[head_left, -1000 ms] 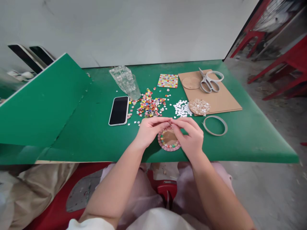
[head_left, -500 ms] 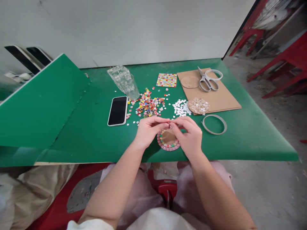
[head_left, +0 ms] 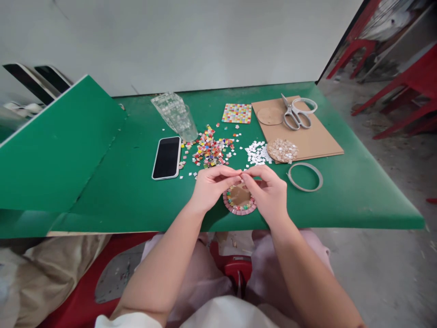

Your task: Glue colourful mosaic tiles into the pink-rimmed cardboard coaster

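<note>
In the head view, the round mosaic disc (head_left: 240, 197) lay on the bench (head_left: 358, 196), just bodyward of the meeting fingers (head_left: 228, 171). Left hand (head_left: 210, 187) and right hand (head_left: 270, 190) were about equally near; whether they pinched anything, I couldn't tell.

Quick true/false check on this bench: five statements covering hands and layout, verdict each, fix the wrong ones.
1. The fingertips of the left hand and right hand come close together at the far side of the round pink-rimmed piece. True.
2. The scissors lie directly on the green table. False: the scissors lie on the brown cardboard.
3. The phone is to the left of the mixed-colour tile pile. True.
4. The multicoloured checkered square is under the phone. False: the checkered square lies on the green table, apart from the phone and beyond the tile pile.
5. A grey ring lies to the right of the right hand. True.
</note>
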A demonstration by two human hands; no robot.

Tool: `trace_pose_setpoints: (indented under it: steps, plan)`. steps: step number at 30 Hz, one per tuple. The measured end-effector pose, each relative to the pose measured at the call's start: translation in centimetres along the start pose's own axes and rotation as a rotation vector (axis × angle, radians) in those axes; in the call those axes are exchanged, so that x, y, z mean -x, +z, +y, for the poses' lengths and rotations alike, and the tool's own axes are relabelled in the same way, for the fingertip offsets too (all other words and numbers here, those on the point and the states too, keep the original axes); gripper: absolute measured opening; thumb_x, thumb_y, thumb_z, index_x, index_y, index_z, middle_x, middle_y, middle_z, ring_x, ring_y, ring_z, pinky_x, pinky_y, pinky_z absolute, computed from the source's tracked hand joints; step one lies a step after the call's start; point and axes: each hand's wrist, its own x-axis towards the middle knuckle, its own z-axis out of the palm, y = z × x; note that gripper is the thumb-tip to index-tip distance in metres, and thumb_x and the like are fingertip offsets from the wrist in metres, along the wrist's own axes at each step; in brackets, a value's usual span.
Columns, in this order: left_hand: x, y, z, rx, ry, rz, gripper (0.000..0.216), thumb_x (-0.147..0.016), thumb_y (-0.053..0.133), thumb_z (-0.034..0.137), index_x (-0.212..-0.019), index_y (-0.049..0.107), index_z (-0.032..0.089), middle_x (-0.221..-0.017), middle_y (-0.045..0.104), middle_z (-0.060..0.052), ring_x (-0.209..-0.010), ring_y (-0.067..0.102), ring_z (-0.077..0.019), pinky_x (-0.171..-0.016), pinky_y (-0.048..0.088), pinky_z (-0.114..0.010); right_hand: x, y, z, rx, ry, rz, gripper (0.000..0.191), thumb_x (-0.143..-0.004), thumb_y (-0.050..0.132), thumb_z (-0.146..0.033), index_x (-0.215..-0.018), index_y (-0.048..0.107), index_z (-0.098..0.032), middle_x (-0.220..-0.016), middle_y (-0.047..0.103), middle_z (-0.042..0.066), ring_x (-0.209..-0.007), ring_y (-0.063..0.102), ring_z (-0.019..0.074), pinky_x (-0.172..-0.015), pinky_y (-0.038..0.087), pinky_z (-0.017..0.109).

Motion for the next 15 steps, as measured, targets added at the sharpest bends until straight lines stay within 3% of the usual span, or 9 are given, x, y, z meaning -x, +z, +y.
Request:
trace_pose_setpoints:
  steps: [15]
  plan:
    - [-0.06, 0.17, -0.51, 0.109, -0.036, -0.012, 0.011, -0.063, 0.078, 0.022, -0.072, 0.074, 0.023, -0.074, 0.072, -0.001, -0.068, 0.066, -0.0121, -0.064, 0.055, -0.024, -0.18, -0.27, -0.25, -0.053, -0.004, -0.031, 0.006, -0.08, 0.06, -0.023, -0.075, 0.064, -0.023, -0.077, 0.062, 0.002, -0.073, 0.058, 0.0133, -0.057, 0.052, 0.025]
